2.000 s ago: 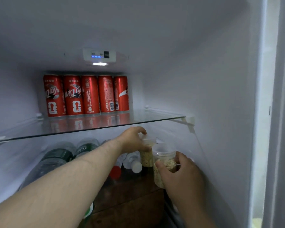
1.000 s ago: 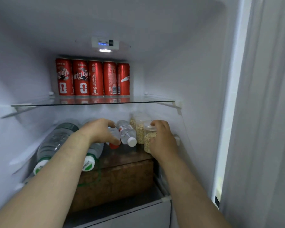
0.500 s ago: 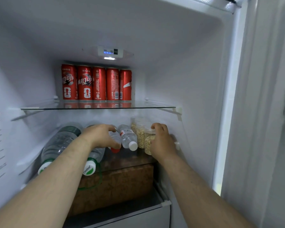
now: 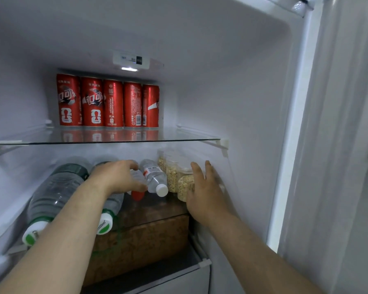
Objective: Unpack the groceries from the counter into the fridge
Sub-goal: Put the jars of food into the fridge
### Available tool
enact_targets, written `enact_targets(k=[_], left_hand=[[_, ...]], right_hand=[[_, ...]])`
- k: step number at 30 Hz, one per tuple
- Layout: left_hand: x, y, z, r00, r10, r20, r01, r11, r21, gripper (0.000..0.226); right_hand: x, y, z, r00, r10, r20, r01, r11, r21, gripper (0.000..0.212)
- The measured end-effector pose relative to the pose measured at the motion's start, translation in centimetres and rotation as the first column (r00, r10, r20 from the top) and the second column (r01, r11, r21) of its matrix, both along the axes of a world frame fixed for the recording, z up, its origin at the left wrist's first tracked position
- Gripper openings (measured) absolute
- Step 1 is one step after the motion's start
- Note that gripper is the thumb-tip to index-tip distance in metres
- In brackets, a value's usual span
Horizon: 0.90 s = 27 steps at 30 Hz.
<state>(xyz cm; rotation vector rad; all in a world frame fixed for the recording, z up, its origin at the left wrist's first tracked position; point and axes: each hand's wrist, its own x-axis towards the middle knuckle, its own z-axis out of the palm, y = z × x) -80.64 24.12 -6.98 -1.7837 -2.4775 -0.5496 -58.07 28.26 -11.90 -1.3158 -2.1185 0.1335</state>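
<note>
Inside the open fridge, three clear jars of grain stand in a row at the right end of the lower shelf. My right hand (image 4: 202, 194) is beside the front jar (image 4: 184, 185), fingers spread and off it. My left hand (image 4: 117, 177) curls over a small lying bottle whose red cap (image 4: 137, 195) shows under my fingers. A white-capped water bottle (image 4: 155, 177) lies between that bottle and the jars.
Two large water bottles (image 4: 53, 194) with green-and-white caps lie at the left of the lower shelf. Several red soda cans (image 4: 106, 102) stand at the back of the glass shelf (image 4: 189, 135) above. A brown drawer front (image 4: 140, 240) sits below. The fridge's right wall (image 4: 242, 102) is close.
My right hand has let go of the front jar and spread its fingers. My left hand stays on the red-capped bottle. The view has pulled back slightly.
</note>
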Motion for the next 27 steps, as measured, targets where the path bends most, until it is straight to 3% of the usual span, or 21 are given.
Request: enact_targets(k=[5, 11, 14, 18, 22, 27], left_hand=[[-0.4, 1.0, 0.1, 0.992, -0.029, 0.123, 0.016, 0.994, 0.106, 0.065], [2.4, -0.9, 1.7, 0.994, -0.042, -0.103, 0.048, 0.997, 0.054, 0.063], [5.3, -3.3, 2.7, 0.996, -0.073, -0.041, 0.075, 0.997, 0.035, 0.058], [11.4, -7.8, 1.5, 0.98, -0.198, 0.009, 0.195, 0.97, 0.146, 0.042], [18.1, -13.4, -0.6, 0.933, -0.354, 0.063, 0.326, 0.907, 0.266, 0.047], [26.5, -19.0, -2.6, 0.88, -0.474, 0.018, 0.455, 0.854, 0.253, 0.052]], right_hand=[[1.4, -0.9, -0.1, 0.999, 0.033, 0.009, -0.033, 0.998, 0.058, 0.063], [4.6, -5.5, -0.1, 0.991, 0.117, 0.069, -0.125, 0.985, 0.115, 0.048], [7.2, -8.5, 0.5, 0.985, 0.129, 0.117, -0.148, 0.974, 0.17, 0.042], [11.3, -13.7, 0.7, 0.969, 0.092, 0.231, -0.144, 0.964, 0.222, 0.029], [17.2, -18.5, 0.3, 0.965, 0.077, 0.249, -0.127, 0.973, 0.192, 0.036], [25.5, -23.8, -1.2, 0.98, 0.013, 0.198, -0.045, 0.987, 0.156, 0.043]])
